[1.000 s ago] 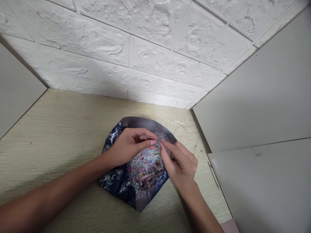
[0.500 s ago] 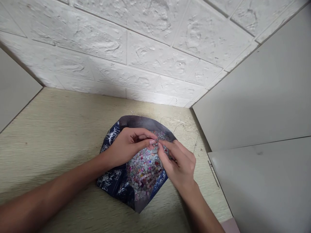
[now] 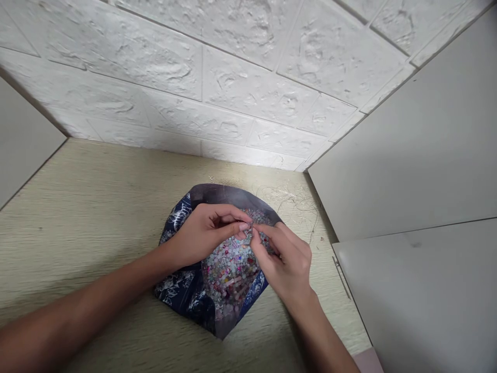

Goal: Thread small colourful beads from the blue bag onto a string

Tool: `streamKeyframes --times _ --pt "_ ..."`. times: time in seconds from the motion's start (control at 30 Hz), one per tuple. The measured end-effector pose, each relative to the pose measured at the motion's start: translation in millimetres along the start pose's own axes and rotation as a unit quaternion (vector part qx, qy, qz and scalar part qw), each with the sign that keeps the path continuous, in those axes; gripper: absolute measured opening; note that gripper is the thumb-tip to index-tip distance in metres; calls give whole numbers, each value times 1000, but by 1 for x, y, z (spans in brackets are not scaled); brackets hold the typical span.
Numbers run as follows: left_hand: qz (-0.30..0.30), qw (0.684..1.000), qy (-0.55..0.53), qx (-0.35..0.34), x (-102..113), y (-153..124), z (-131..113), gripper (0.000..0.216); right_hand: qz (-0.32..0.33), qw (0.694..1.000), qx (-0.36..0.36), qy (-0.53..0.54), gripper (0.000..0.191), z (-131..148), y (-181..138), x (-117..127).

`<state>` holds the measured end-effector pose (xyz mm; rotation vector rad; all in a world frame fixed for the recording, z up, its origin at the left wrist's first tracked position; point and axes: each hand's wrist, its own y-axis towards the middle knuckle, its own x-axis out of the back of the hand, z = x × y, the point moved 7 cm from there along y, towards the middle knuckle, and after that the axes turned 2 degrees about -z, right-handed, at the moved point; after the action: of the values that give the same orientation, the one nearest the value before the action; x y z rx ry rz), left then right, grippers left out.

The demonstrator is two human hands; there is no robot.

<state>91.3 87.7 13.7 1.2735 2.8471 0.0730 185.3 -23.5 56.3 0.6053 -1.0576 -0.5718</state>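
Observation:
My left hand (image 3: 212, 230) reaches in over a cloth bag, thumb and index finger pinched together. Facing it from the right, my right hand (image 3: 285, 254) pinches at nearly the same spot, fingertips almost touching those of the left. A tiny greyish, shiny thing (image 3: 250, 226) shows between the fingertips, too small to name. Below both hands is the bag (image 3: 182, 287), dark blue with white print and a grey lining, its mouth spread wide. Many small beads (image 3: 229, 267), clear, pale, pink, red and blue, fill it. The hands cover part of them.
Fine tangled threads (image 3: 297, 199) lie on the pale wooden surface (image 3: 97, 207) behind the bag, on the right. A white brick-patterned wall (image 3: 233, 103) closes off the back. Grey panels stand at left and right, the right one (image 3: 388, 181) close to my right arm.
My right hand has shifted very slightly to the left. Both hands keep their pinch at the same place, and the bag has stayed put.

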Motion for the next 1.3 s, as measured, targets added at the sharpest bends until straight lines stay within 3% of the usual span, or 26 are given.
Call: streamKeyframes --times 0.2,0.37,0.53,0.7,0.87,1.07,1.3 --pt "6 1000 13 -8 -1 2 0 10 14 1000 4 -7 10 -1 0 -2" --pt "-7 998 18 -64 1 2 -7 11 56 998 -6 4 14 -2 1 -7" --pt "-10 996 39 -78 1 1 -12 13 92 996 -18 2 14 -3 2 -10" --pt "-11 998 44 -52 1 0 -8 10 102 994 -26 -2 15 -3 3 -11" --pt "2 998 63 -24 -2 -2 -2 24 104 994 -32 -8 17 -2 5 -10" --pt "-25 982 148 -111 0 -3 -14 15 67 996 -58 5 7 -4 5 -7" --pt "-63 990 -90 -90 7 -10 -13 7 58 997 -51 30 5 -2 4 -5"
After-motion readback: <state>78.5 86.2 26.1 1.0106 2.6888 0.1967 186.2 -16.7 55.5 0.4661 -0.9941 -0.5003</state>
